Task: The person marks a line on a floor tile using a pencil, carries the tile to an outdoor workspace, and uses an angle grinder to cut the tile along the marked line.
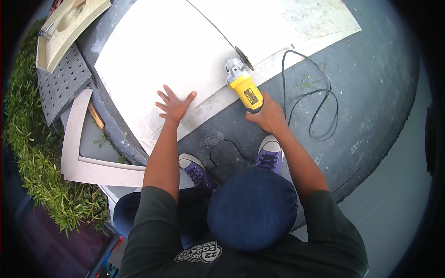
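My right hand [270, 114] is wrapped round the rear body of a yellow angle grinder [246, 91] with a grey metal head. Its dark cutting disc [244, 58] stands on edge at a large white sheet [153, 55], near the sheet's close edge. From the disc a thin dark line, like a cut, runs up across the sheet toward the far side. My left hand [175, 105] has its fingers spread over the sheet's near left part, holding nothing. Whether the palm presses on the sheet I cannot tell.
A black cord [330, 92] lies looped on the grey floor [371, 111] at the right. Purple shoes [269, 156] stand by the sheet's near edge. On the left are an L-shaped pale panel [74, 162], a perforated grey plate [62, 83], a beige piece [69, 28] and green plants [32, 153].
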Tool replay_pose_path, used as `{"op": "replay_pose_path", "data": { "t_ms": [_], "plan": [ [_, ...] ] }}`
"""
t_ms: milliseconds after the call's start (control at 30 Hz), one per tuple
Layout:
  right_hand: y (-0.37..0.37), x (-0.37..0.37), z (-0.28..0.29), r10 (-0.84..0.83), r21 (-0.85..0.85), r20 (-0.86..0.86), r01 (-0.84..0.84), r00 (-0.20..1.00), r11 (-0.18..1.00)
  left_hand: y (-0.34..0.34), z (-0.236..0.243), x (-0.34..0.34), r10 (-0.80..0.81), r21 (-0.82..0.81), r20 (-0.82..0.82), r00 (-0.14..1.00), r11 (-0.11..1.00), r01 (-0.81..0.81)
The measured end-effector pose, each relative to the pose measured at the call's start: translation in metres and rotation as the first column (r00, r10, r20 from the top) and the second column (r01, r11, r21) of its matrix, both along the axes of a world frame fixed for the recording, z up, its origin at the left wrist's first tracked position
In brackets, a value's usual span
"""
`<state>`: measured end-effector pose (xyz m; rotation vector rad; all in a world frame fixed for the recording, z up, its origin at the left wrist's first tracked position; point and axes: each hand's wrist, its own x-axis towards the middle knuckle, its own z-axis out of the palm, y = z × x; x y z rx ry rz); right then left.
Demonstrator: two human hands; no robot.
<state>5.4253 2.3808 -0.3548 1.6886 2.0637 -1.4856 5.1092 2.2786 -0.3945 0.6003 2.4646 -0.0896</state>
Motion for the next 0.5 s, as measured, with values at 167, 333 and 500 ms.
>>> {"op": "replay_pose_path", "data": {
  "t_ms": [167, 333, 500],
  "plan": [
    [-0.0024, 0.0018, -0.0033, 0.005, 0.004, 0.018, -0.006, 1.000, 1.000, -0.0002, 0.0018, -0.0001, 0.002, -0.005, 0.010, 1.000, 1.000, -0.002],
    [-0.0040, 0.0024, -0.0028, 0.009, 0.009, 0.035, -0.009, 0.999, 1.000, -0.0005, 0.0013, -0.0017, 0.002, -0.006, 0.011, 1.000, 1.000, -0.002],
    [-0.0048, 0.0034, -0.0039, 0.001, 0.004, 0.011, -0.002, 1.000, 1.000, -0.0009, 0.0020, -0.0025, 0.000, -0.013, 0.005, 1.000, 1.000, 0.000]
  ]
}}
